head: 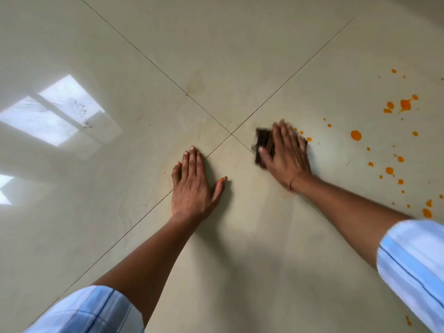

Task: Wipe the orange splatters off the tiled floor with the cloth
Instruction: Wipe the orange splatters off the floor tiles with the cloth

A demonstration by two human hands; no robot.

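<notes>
My right hand [286,152] presses a dark brown cloth [263,140] flat onto the beige tiled floor [216,56], fingers spread and straight over it; the hand is motion-blurred. Most of the cloth is hidden under the palm. Orange splatters [356,135] dot the tile to the right of that hand, with a larger blot [406,104] farther back and small drops [309,139] right at the fingertips. My left hand [194,183] lies flat on the floor to the left, fingers straight, holding nothing, just below where the tile joints cross [231,134].
More orange drops [427,212] lie near my right sleeve [413,265], and one [408,321] at the bottom right. A bright window reflection [52,111] shines on the glossy tile at the left. Faint yellowish smears [197,85] show behind the joint cross.
</notes>
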